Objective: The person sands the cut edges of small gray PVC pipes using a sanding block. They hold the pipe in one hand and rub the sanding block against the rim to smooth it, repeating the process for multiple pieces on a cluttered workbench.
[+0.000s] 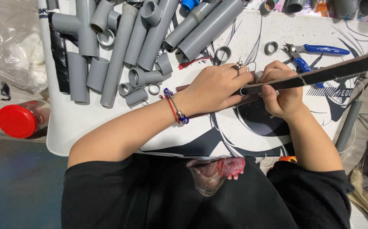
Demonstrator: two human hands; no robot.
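Near the centre of the frame, the left hand (218,87), wearing a ring and beaded bracelets, is pressing down with curled fingers on a small dark brown flat piece (252,100) lying on the white printed work mat (243,131). Just right of it, the right hand (282,94) is closing its fingers around a long dark flat sanding stick (320,75) that is slanting toward the upper right. Grey plastic pipe sections and fittings (124,46) are lying at upper left, blue-handled cutting pliers (315,53) at upper right, and a red-lidded jar (20,119) at the left edge.
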